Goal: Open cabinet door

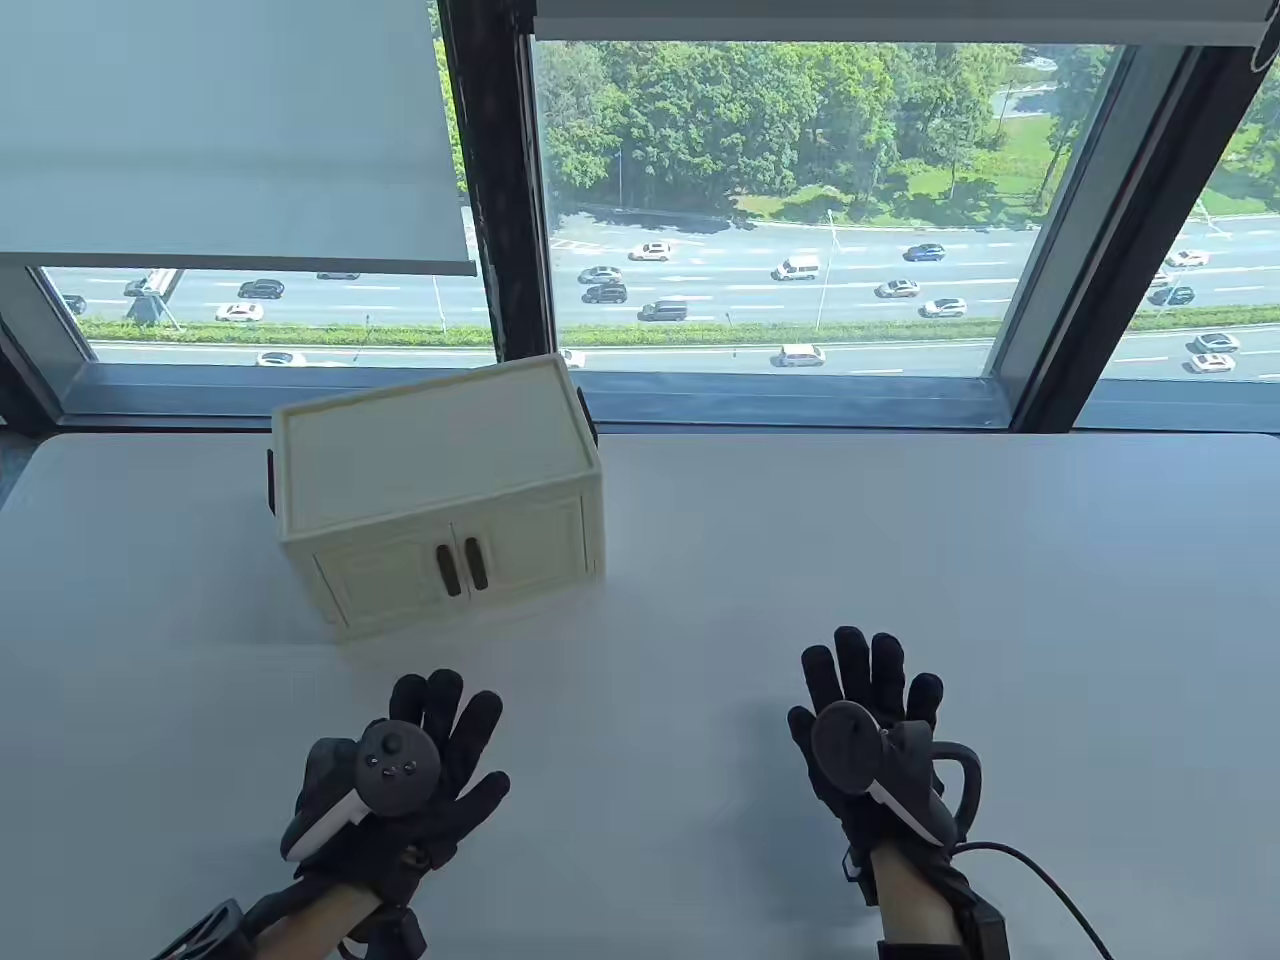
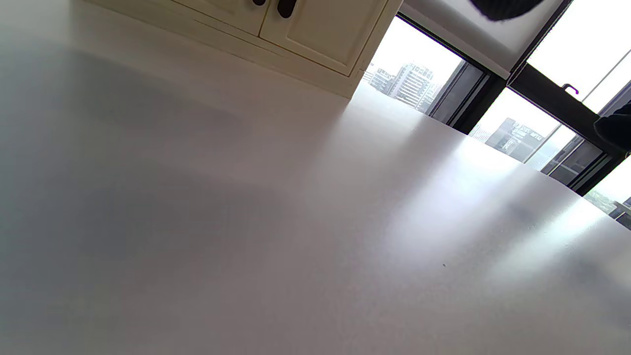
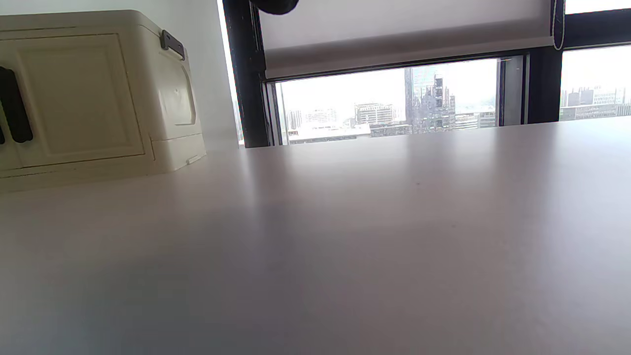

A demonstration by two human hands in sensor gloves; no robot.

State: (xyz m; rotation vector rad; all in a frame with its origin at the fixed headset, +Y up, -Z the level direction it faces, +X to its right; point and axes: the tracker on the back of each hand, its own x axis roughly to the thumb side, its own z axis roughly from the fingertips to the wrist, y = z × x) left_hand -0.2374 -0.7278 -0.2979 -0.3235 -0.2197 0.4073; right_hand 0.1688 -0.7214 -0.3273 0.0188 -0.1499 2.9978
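A small cream cabinet point(image 1: 440, 490) stands on the white table point(image 1: 900, 560), left of centre, near the window. Its two doors are closed, with two dark handles point(image 1: 460, 567) side by side at the middle. My left hand point(image 1: 430, 740) lies open and flat near the table's front, just below the cabinet. My right hand point(image 1: 870, 690) lies open, fingers spread, to the right. Neither hand holds anything. The cabinet's lower front shows in the left wrist view point(image 2: 315, 34) and its right door and side in the right wrist view point(image 3: 88, 93).
A large window point(image 1: 780, 200) with dark frames runs behind the table's far edge. A roller blind point(image 1: 220, 130) hangs at the upper left. A black cable point(image 1: 1040, 880) trails from my right wrist.
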